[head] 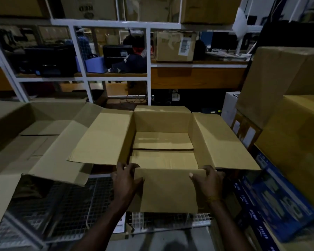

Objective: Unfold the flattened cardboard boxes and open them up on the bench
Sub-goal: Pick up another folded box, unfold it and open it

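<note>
I see my left hand [126, 180] and right hand [209, 180] gripping the open box's [163, 142] near flap [168, 189], second opened box [43, 127] at nine o'clock, stacked cartons [288, 109] crowding three o'clock, shelving [112, 51] at twelve

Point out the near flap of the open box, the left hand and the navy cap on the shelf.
near flap [169, 191], head view, middle of its outer face.
left hand [125, 180], head view, back of the hand.
navy cap [129, 64], head view, its crown.

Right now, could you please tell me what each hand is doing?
Left hand: grips the near flap of the open box at its left edge.
Right hand: grips the same flap's right edge.
</note>
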